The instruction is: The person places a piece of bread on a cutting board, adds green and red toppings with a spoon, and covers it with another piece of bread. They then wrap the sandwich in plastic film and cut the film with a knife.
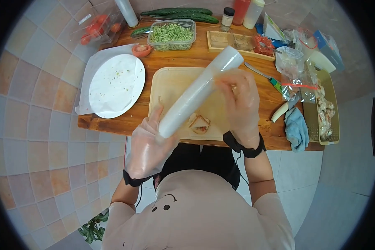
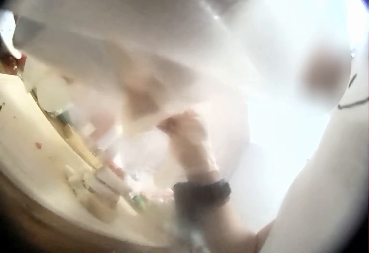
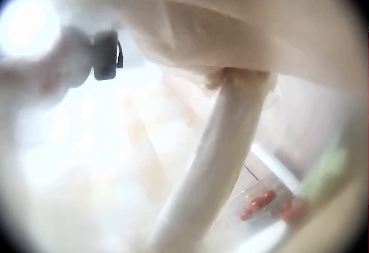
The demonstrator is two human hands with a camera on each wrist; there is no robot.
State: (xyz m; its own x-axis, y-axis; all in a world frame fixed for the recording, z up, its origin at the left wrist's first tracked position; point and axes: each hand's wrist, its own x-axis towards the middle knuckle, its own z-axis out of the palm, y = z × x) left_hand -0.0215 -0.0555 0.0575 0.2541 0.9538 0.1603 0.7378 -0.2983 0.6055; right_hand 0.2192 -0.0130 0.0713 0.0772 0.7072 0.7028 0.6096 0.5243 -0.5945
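A roll of clear plastic film (image 1: 200, 93) is held at a slant above the cutting board (image 1: 175, 77). The left hand (image 1: 148, 146), in a clear plastic glove, grips its lower end. Near the upper end, the right hand (image 1: 241, 102) has its fingers bent against the film, also gloved. The right wrist view shows the roll (image 3: 210, 161) running down from fingers at its top. On the board below lies a small folded wrap with reddish filling (image 1: 200, 124). In the left wrist view, blurred film covers much of the frame, with the right hand (image 2: 187, 135) beyond it.
At left, a white plate (image 1: 116, 85) with crumbs, beside a tomato half (image 1: 141, 50). Behind, a tub of chopped greens (image 1: 171, 35), cucumbers (image 1: 177, 12) and a wooden condiment tray (image 1: 221, 41). At right, a knife (image 1: 258, 71), a blue cloth (image 1: 296, 129) and a basket (image 1: 331, 104).
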